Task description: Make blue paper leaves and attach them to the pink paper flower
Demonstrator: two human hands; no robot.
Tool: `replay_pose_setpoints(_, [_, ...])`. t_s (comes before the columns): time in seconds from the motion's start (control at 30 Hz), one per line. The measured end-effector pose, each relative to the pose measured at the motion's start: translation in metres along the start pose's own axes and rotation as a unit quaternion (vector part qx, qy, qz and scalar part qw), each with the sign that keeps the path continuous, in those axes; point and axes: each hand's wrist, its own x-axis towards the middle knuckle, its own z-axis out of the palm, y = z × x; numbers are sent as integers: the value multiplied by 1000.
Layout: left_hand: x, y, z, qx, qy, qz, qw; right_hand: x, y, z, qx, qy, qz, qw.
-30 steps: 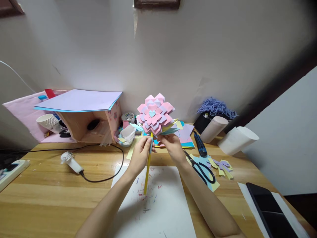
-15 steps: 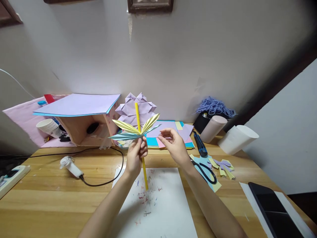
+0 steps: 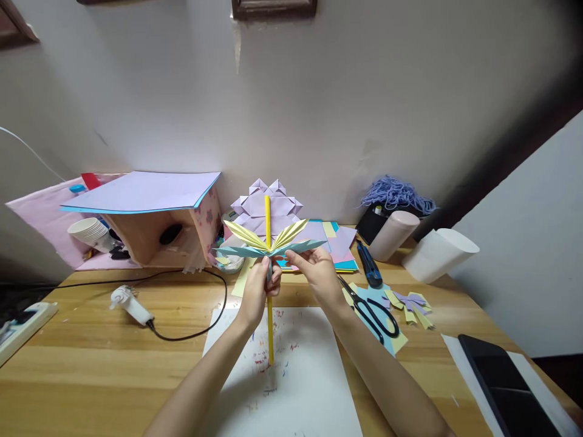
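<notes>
A purple folded-paper flower point(image 3: 248, 206) stands on a yellow paper stick point(image 3: 270, 328), held upright over the desk. Partway up the stick, yellow pleated leaves point(image 3: 290, 232) fan out to both sides, with blue pleated leaves point(image 3: 239, 250) spread almost flat beneath them. My left hand point(image 3: 257, 291) is closed round the stick just under the leaves, thumb in front. With thumb and fingers, my right hand point(image 3: 321, 276) pinches the lower edge of the right blue leaf; the fingertips behind it are partly hidden.
Below the hands lies a white sheet point(image 3: 300, 376) with colour marks. Black scissors point(image 3: 373, 312), a blue cutter point(image 3: 369, 265) and paper scraps point(image 3: 412, 303) lie right. A corded white glue gun point(image 3: 132, 305) is left. Behind stand a cardboard box point(image 3: 150, 233) and paper rolls point(image 3: 439, 255).
The flower and my left hand have shifted slightly right, and the stick is now straighter. My right hand has closed in on the right blue leaf, which now spreads wider and lower.
</notes>
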Motion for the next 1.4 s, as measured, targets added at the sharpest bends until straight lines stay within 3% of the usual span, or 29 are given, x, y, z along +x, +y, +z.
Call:
replay_pose_setpoints(0.17, [-2,-1,2,56,42,11,997,-4,2,2,-43,11,-9,999])
replay_pose_setpoints(0.33, [-2,-3,4,54,96,16,994,-6,4,7,-9,-19,-8,1000])
replay_pose_setpoints(0.8, [-5,-8,8,98,83,29,991,-9,1,11,-75,-3,-24,997])
replay_pose_setpoints(1.4, [-5,-12,9,128,133,52,981,-16,12,15,-129,29,-28,991])
